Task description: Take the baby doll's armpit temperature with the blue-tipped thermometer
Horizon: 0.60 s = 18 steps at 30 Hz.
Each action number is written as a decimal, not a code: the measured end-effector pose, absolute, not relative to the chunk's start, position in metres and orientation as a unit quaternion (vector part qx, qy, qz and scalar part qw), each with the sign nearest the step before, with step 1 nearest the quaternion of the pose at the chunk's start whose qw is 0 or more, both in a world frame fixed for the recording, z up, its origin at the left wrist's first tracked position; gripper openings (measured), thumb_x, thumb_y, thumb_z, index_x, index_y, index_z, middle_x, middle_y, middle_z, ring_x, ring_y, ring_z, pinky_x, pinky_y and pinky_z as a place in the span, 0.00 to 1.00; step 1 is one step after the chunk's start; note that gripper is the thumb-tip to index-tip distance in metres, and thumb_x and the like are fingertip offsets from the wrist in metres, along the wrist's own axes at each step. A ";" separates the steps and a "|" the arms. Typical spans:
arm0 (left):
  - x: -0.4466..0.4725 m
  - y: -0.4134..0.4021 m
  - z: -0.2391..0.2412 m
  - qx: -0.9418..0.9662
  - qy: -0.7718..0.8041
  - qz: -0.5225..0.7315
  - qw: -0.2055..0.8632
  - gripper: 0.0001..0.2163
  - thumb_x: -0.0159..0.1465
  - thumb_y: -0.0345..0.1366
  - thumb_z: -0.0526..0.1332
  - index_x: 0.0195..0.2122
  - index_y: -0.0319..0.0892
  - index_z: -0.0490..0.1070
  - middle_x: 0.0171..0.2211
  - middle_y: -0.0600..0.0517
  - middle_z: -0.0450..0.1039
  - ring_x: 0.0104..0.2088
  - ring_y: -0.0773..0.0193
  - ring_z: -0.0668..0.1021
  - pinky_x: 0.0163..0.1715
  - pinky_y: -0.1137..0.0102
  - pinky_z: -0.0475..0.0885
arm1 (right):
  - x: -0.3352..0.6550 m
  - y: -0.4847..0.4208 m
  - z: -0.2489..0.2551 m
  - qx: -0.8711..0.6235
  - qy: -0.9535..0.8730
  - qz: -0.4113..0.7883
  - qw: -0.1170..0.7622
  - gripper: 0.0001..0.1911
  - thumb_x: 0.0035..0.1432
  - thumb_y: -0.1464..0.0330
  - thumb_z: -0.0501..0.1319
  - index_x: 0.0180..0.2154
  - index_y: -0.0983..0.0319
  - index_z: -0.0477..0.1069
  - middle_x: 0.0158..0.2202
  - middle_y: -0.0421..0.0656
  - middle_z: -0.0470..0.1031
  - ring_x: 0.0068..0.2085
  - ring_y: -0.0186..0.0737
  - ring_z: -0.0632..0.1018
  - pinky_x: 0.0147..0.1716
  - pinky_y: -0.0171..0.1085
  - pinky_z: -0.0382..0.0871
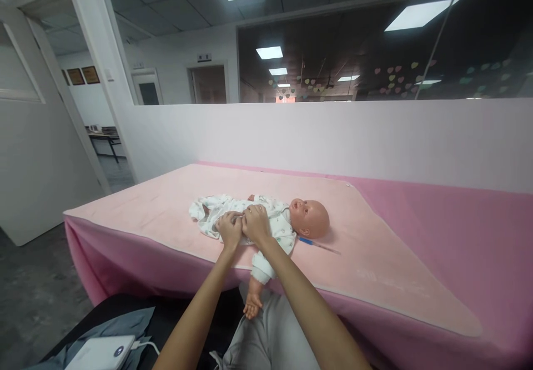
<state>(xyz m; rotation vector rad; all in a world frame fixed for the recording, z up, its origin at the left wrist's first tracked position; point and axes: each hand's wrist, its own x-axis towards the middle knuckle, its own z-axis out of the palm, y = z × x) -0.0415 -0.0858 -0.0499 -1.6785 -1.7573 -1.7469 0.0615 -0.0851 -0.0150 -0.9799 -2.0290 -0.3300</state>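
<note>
A table under a pink cloth (470,228) runs back to the white wall, its near edge just before the person's lap. Over it lies a peach mat (400,270), bare to the left and in a wider stretch to the right, so the hands have open room on both sides. The baby doll (314,219) lies on its back near the mat's front edge, head to the right; its near arm hangs past that edge between the person's forearms (the little palm faces up). A white printed garment (277,220) covers the body and spreads loose and rumpled over the left end, where the legs are hidden.

The right hand (256,223) and the left hand (230,228) meet over the garment's front, nearly touching. Both have their fingers curled in and closed on the fabric, pinching it; the knuckles hide the fingertips, and the small glint between them is perhaps a snap, too tiny to be sure. At lower left, a white device (102,352) with a cable is cut off by the frame. Just beside the doll's head lies a thin stick with a blue end (306,241), its far tip blurred.
</note>
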 end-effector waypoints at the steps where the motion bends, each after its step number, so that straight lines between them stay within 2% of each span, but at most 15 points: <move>1: -0.042 -0.086 -0.050 -0.562 -0.584 -0.581 0.071 0.09 0.54 0.28 0.53 0.25 0.45 0.72 0.29 0.50 0.72 0.35 0.53 0.71 0.39 0.58 0.60 | 0.060 -0.084 -0.018 -0.399 -0.804 -0.131 0.422 0.07 0.54 0.73 0.52 0.30 0.61 0.69 0.33 0.47 0.69 0.40 0.44 0.67 0.49 0.47 0.55; 8: -0.040 -0.086 -0.051 -0.568 -0.590 -0.571 0.059 0.09 0.53 0.29 0.54 0.24 0.46 0.73 0.29 0.50 0.72 0.36 0.52 0.70 0.41 0.56 0.58 | 0.068 -0.082 -0.030 -0.422 -0.794 -0.146 0.413 0.06 0.53 0.73 0.53 0.27 0.60 0.66 0.31 0.44 0.68 0.38 0.42 0.67 0.47 0.43 0.58; 15: -0.035 -0.092 -0.044 -0.579 -0.622 -0.523 0.063 0.07 0.54 0.31 0.55 0.26 0.45 0.72 0.34 0.48 0.71 0.41 0.49 0.68 0.41 0.55 0.57 | 0.066 -0.083 -0.033 -0.444 -0.781 -0.139 0.417 0.06 0.55 0.72 0.53 0.28 0.60 0.67 0.30 0.43 0.69 0.37 0.41 0.67 0.48 0.42 0.57; 18: -0.034 -0.095 -0.040 -0.578 -0.638 -0.506 0.051 0.07 0.54 0.31 0.55 0.28 0.44 0.73 0.36 0.48 0.71 0.42 0.50 0.68 0.42 0.56 0.57 | 0.066 -0.083 -0.034 -0.443 -0.781 -0.138 0.417 0.07 0.55 0.72 0.53 0.27 0.60 0.67 0.30 0.43 0.69 0.36 0.40 0.67 0.46 0.41 0.58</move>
